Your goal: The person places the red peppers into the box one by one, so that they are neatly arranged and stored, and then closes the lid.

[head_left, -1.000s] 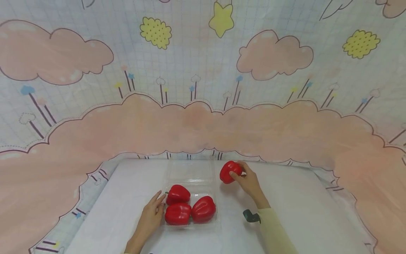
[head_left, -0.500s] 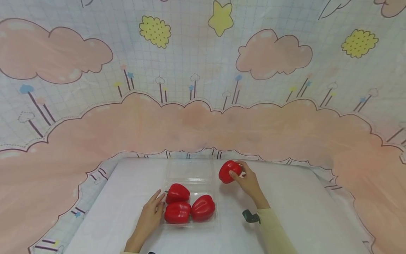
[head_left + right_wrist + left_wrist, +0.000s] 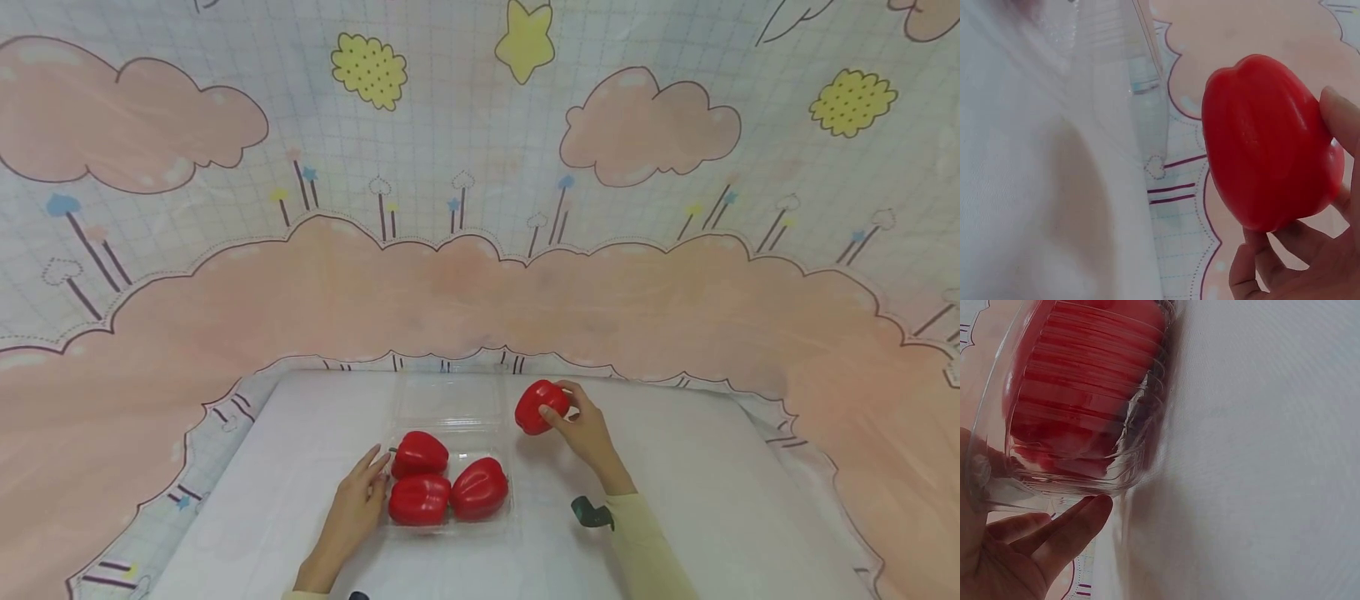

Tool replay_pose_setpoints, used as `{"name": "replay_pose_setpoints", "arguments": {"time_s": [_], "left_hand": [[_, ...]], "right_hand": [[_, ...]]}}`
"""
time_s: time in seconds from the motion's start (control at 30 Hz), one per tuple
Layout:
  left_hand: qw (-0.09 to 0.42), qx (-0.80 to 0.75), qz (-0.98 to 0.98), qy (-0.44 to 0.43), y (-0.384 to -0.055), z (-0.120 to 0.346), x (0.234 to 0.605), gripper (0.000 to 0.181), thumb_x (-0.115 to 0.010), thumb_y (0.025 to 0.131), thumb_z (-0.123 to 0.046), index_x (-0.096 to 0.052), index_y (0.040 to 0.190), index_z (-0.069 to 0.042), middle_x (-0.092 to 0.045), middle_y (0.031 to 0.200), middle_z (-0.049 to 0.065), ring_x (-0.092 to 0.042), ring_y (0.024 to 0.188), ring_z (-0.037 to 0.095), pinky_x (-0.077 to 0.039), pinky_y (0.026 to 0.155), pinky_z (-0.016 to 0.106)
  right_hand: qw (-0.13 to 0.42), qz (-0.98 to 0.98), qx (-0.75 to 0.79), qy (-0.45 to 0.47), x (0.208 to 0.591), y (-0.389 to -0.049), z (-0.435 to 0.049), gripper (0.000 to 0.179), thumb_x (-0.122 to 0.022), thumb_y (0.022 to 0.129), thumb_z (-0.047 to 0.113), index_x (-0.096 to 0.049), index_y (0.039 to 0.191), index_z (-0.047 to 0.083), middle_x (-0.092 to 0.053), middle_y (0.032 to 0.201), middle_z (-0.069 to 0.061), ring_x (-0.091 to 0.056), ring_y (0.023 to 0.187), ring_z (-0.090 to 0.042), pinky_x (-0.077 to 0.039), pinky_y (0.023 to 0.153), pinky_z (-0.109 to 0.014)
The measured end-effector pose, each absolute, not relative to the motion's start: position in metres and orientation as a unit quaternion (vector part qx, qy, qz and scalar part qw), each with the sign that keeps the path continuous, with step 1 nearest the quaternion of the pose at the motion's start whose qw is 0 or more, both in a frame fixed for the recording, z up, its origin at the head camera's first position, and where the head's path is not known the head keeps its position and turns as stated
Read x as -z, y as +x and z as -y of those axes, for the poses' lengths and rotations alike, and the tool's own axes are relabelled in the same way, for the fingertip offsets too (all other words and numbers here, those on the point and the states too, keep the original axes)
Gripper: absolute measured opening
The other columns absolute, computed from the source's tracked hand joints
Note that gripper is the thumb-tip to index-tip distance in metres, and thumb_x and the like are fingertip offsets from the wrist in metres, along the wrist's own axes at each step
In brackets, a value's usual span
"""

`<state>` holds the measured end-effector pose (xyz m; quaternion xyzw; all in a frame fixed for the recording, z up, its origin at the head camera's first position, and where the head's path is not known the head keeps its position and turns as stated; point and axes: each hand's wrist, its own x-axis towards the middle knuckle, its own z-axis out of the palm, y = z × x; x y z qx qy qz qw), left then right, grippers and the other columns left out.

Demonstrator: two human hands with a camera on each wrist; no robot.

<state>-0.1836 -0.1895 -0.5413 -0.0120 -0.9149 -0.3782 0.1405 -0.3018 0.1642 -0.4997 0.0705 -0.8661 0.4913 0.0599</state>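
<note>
My right hand (image 3: 587, 423) holds a red bell pepper (image 3: 541, 407) above the table, to the right of a clear plastic container. In the right wrist view the thumb is on one side of the bell pepper (image 3: 1266, 144) and the other fingers curl beneath it. The lidded clear container (image 3: 491, 528) lies opened out, with three red bell peppers (image 3: 418, 500) in its near tray. My left hand (image 3: 351, 506) rests at the tray's left side, fingers fairly straight. The left wrist view has these fingertips against the ribbed container wall (image 3: 1085, 484); the thumb is partly behind clear plastic.
The container's raised lid (image 3: 450, 400) spreads toward the back of the white table (image 3: 720, 483). Behind the table hangs a cloth (image 3: 480, 300) printed with clouds and stars. A dark green object (image 3: 592, 512) sits beside the right sleeve (image 3: 645, 542).
The right hand and its bell pepper have drifted very slightly left. The left hand stays by the tray, and the bell peppers in it keep their places.
</note>
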Motion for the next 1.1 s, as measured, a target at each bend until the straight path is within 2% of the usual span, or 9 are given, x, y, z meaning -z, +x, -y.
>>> {"name": "replay_pose_setpoints", "arguments": {"time_s": [0.13,0.47,0.7,0.83,0.93,1.1], "left_hand": [[0.136,0.38,0.915,-0.011,-0.184,0.189,0.54,0.038,-0.053,0.097,-0.004,-0.057,0.134,0.002,-0.047,0.148,0.022,-0.065,0.08,0.009,-0.054,0.067,0.014],[0.134,0.377,0.916,-0.009,-0.184,0.189,0.54,0.038,-0.053,0.098,-0.005,-0.057,0.134,0.002,-0.046,0.149,0.022,-0.067,0.083,0.01,-0.055,0.069,0.015],[0.135,0.377,0.916,-0.011,-0.184,0.19,0.541,0.037,-0.053,0.098,-0.005,-0.057,0.134,0.003,-0.046,0.149,0.023,-0.065,0.081,0.01,-0.054,0.068,0.015],[0.141,0.373,0.917,-0.01,-0.185,0.19,0.542,0.038,-0.054,0.097,-0.006,-0.058,0.134,0.002,-0.047,0.149,0.022,-0.068,0.088,0.015,-0.058,0.071,0.021],[0.146,0.369,0.918,-0.008,-0.184,0.189,0.542,0.038,-0.054,0.097,-0.007,-0.058,0.134,0.001,-0.048,0.148,0.021,-0.069,0.091,0.019,-0.06,0.073,0.025],[0.15,0.371,0.916,-0.009,-0.183,0.189,0.542,0.037,-0.053,0.097,-0.006,-0.058,0.133,0.002,-0.048,0.147,0.022,-0.069,0.088,0.017,-0.059,0.072,0.025]], "right_hand": [[0.059,0.861,-0.501,0.071,0.5,-0.301,-0.165,0.058,-0.071,0.087,0.042,-0.05,0.135,0.02,-0.062,0.132,-0.011,-0.055,0.121,-0.029,-0.049,0.087,-0.033],[0.059,0.844,-0.527,0.083,0.504,-0.301,-0.167,0.054,-0.073,0.088,0.034,-0.05,0.134,0.018,-0.061,0.134,-0.012,-0.057,0.123,-0.033,-0.055,0.097,-0.046],[0.062,0.842,-0.53,0.086,0.501,-0.296,-0.165,0.052,-0.073,0.087,0.034,-0.051,0.132,0.02,-0.061,0.132,-0.012,-0.058,0.12,-0.031,-0.056,0.095,-0.045],[0.065,0.841,-0.53,0.089,0.5,-0.293,-0.165,0.052,-0.074,0.087,0.032,-0.051,0.132,0.02,-0.062,0.131,-0.012,-0.058,0.118,-0.031,-0.056,0.094,-0.043],[0.063,0.843,-0.527,0.09,0.5,-0.292,-0.164,0.055,-0.075,0.086,0.031,-0.05,0.134,0.02,-0.061,0.131,-0.012,-0.057,0.118,-0.03,-0.056,0.092,-0.04],[0.06,0.849,-0.518,0.091,0.5,-0.29,-0.162,0.062,-0.076,0.085,0.035,-0.047,0.14,0.024,-0.06,0.131,-0.011,-0.057,0.117,-0.029,-0.059,0.088,-0.039]]}}
